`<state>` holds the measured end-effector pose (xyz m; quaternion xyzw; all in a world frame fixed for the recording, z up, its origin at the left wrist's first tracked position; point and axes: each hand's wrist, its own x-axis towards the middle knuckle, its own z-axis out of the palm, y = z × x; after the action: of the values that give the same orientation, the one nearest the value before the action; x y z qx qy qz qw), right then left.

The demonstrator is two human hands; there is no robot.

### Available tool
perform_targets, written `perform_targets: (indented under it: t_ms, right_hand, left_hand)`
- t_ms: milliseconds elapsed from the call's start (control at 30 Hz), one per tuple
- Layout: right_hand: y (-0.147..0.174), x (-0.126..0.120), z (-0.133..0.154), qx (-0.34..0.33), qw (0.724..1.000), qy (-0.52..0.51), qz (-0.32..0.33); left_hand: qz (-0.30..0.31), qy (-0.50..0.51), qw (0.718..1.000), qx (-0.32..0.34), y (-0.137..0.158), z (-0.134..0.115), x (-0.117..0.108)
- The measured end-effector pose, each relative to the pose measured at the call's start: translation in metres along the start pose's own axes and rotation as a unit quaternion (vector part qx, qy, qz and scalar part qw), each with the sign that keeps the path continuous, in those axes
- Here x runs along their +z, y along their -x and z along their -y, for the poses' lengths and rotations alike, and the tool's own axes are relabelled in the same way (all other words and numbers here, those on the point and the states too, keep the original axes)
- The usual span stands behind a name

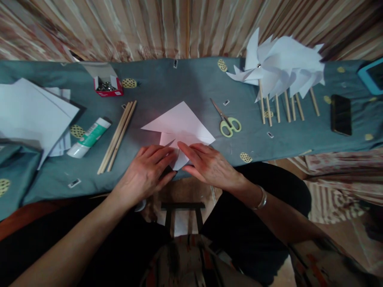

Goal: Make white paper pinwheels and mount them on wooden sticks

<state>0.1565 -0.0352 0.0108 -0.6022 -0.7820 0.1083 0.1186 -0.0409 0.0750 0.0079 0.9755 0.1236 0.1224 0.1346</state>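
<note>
Pinching the near part of a pale pinkish-white paper sheet (184,119), the left hand (149,165) and the right hand (209,164) meet at the near edge of a grey-green patterned tablecloth (167,85). On both, the fingers are narrow, thumb and forefinger close on the paper, whose near flap curls between them; the far corners lie flat and pointed, with straight slits cut inward.

Right of the sheet rests one pair of scissors with light-green plastic handles (229,126), its metal blades nearly together. Beyond it lie white paper pinwheels with curled blades (281,59), too overlapped to count, above seven visible round wooden sticks (277,107). To the left are three loose, slim wooden rods (116,137), one green-and-white glue tube (91,137), one open red cardboard box of shiny metal pieces (110,93), and a stack of smooth white paper sheets (38,111).
</note>
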Motion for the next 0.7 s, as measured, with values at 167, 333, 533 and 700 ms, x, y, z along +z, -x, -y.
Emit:
perform_targets:
  t_ms: [167, 333, 533, 700]
  right_hand:
    - [0.0, 0.0042, -0.001, -0.019, 0.999, 0.047, -0.014]
    - [0.0025, 0.0087, -0.0022, -0.04, 0.996, 0.054, -0.058]
    - [0.0017, 0.01, -0.005, 0.026, 0.989, -0.068, -0.131]
    - [-0.0036, 0.0082, -0.0081, 0.159, 0.95, -0.225, -0.15]
  left_hand:
    - [-0.001, -0.006, 1.0, 0.001, -0.0011, -0.0021, -0.0024]
    - [0.001, -0.018, 1.0, 0.003, -0.0021, -0.0037, -0.004]
    - [-0.015, -0.033, 0.999, 0.01, -0.0042, -0.0059, -0.0042]
    - [-0.021, -0.033, 0.999, 0.017, -0.0062, -0.0072, -0.0052]
